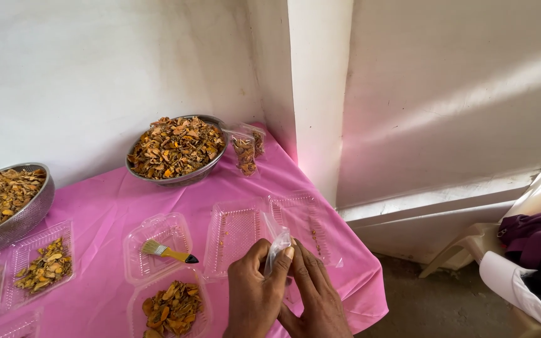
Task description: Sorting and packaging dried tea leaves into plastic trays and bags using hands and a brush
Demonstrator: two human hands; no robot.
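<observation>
Over pink table [104, 206], both hands pinching small clear bag [278, 243], L hand [255, 294] thumb up, R hand [314, 297] fingers flat

- The small clear plastic bag [277, 245] is thin, crinkled and see-through, with no contents that can be made out.
- It stands roughly upright, its upper end sticking up and leaning slightly left above the fingers.
- Its lower part is pinched between the left hand [255, 294] and the right hand [317, 294], which meet around it.
- It is held above the near edge of the pink-covered bench [104, 200], in front of an open, clear hinged tray [264, 228].
</observation>
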